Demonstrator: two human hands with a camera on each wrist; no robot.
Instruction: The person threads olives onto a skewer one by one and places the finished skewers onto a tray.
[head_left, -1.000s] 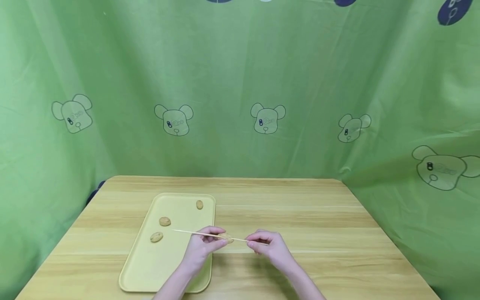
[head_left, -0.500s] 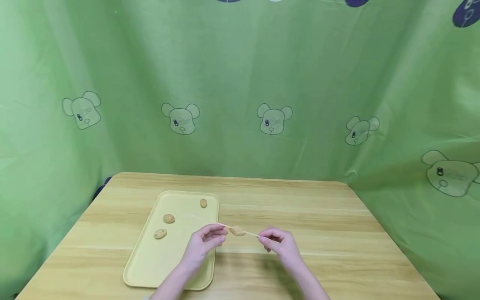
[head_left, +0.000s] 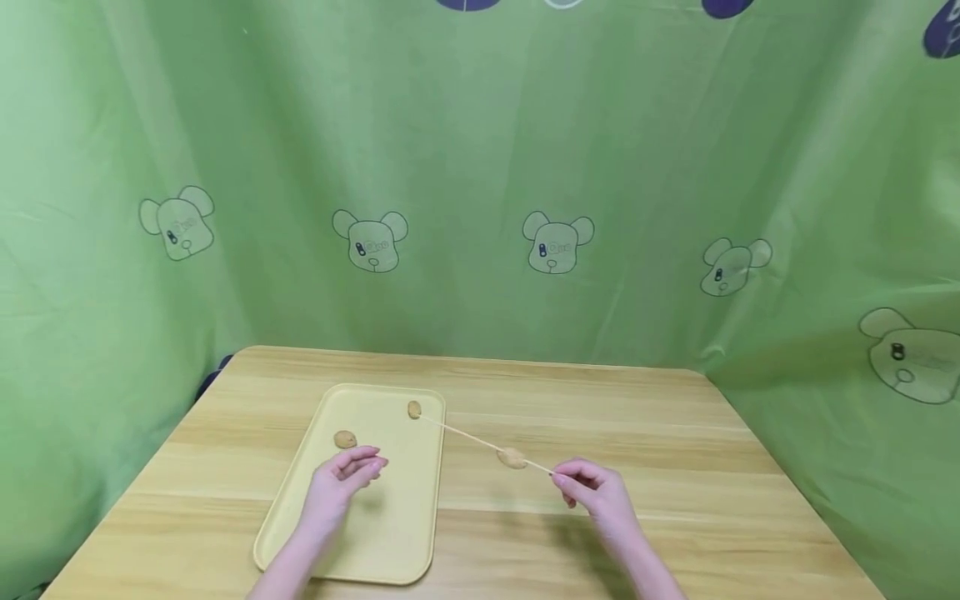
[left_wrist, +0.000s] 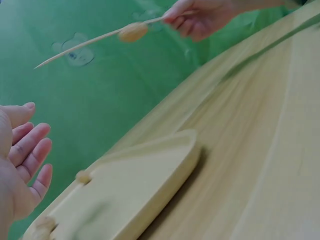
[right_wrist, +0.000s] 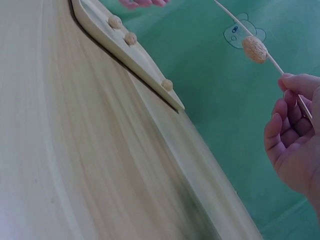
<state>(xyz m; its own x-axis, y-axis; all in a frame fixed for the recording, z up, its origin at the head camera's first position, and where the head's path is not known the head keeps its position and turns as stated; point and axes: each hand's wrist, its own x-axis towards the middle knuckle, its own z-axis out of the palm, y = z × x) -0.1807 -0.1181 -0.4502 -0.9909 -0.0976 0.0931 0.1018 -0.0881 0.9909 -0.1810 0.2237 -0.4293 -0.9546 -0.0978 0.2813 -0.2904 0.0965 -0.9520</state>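
My right hand (head_left: 600, 493) pinches a thin wooden skewer (head_left: 468, 435) near its blunt end, with thumb and fingers round it. Threaded on the skewer is one tan, wrinkled oval ball (right_wrist: 255, 49), partway along; the pointed end slants up and left. My left hand (head_left: 333, 492) is raised over the yellow tray (head_left: 390, 533) and holds nothing, its fingers loosely bent in the left wrist view. Similar balls lie in the tray: one (head_left: 414, 409) near the far right corner, another (head_left: 345, 439) just beyond my left fingers. A third ball (right_wrist: 115, 21) shows in the right wrist view; my left hand hides it from the head camera.
A wooden table (head_left: 637, 425) carries the tray on its left half, the tray's raised rim all round. Green printed curtains (head_left: 465, 308) hang behind the table and along both sides.
My left hand has let go of the skewer and ball and moved left over the tray. My right hand has carried the skewered ball to the right.
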